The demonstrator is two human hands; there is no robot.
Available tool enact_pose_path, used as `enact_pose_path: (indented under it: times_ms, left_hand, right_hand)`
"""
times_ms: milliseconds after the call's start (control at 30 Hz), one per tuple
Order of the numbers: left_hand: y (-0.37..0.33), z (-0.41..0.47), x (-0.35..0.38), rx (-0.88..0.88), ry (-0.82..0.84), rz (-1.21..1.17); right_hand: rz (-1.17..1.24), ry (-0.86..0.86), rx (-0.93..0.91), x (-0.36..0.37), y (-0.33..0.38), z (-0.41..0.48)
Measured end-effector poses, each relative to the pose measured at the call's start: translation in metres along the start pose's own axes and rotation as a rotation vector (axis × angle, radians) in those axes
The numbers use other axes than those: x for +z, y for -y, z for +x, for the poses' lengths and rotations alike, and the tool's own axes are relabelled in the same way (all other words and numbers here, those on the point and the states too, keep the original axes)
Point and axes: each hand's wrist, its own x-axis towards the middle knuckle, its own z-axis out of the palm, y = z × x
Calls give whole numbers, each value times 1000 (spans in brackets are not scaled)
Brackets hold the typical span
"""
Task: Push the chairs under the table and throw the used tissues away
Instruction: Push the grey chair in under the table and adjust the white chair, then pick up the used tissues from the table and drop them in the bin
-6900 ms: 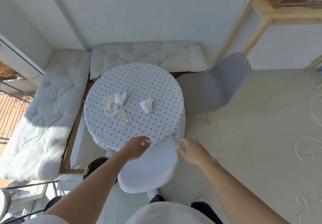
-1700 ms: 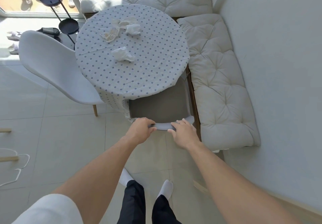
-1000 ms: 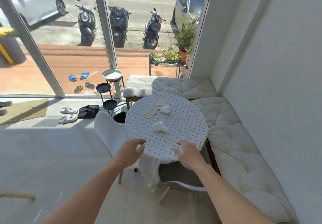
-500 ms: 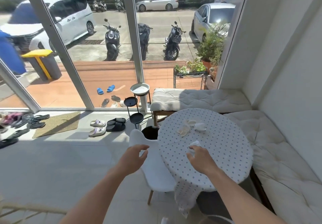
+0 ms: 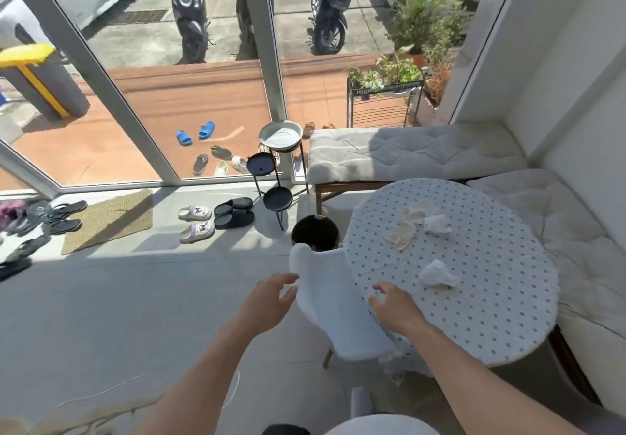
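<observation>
A round table (image 5: 481, 316) with a dotted cloth stands at the right. One crumpled tissue (image 5: 437, 274) lies near its middle, and several more tissues (image 5: 415, 226) lie at its far side. A white chair (image 5: 335, 306) stands against the table's left edge, its back toward me. My left hand (image 5: 267, 301) hovers open just left of the chair back. My right hand (image 5: 394, 306) is open over the table's near-left edge, beside the chair and a short way from the nearest tissue. The grey chair is mostly hidden under the table at the lower right.
A black bin (image 5: 315, 233) stands on the floor behind the white chair. A black tiered plant stand (image 5: 276, 177) and pairs of slippers (image 5: 216, 218) lie near the glass wall. Cushioned benches (image 5: 416, 153) line the far and right sides.
My right hand has drawn back from the nearest tissue toward the table's left edge. My left hand has come closer to the white chair's back. The view has tilted downward.
</observation>
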Motion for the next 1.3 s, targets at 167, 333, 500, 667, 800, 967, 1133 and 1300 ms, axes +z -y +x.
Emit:
enact_pose_path:
  times_ms: [167, 333, 500, 667, 800, 967, 1133, 1300]
  left_hand:
    - [40, 63, -42, 73, 121, 146]
    - [71, 125, -92, 212, 235, 242]
    - [73, 179, -133, 358, 309, 291]
    - [41, 224, -146, 498, 396, 326]
    - [8, 250, -139, 589, 432, 378]
    - [-31, 282, -114, 663, 449, 434]
    - [-69, 318, -71, 688, 503, 476]
    - [-113, 353, -21, 688, 555, 492]
  right_hand:
    - [10, -37, 120, 30, 29, 32]
    - [69, -140, 258, 54, 72, 37]
    - [194, -231, 370, 75, 100, 32]
    - [296, -378, 455, 84, 111, 24]
    - [380, -467, 496, 76, 103, 21]
    - [417, -524, 538, 50, 79, 20]
    - [465, -591, 572, 17, 50, 38]
    - [526, -609, 625, -10, 22, 56]
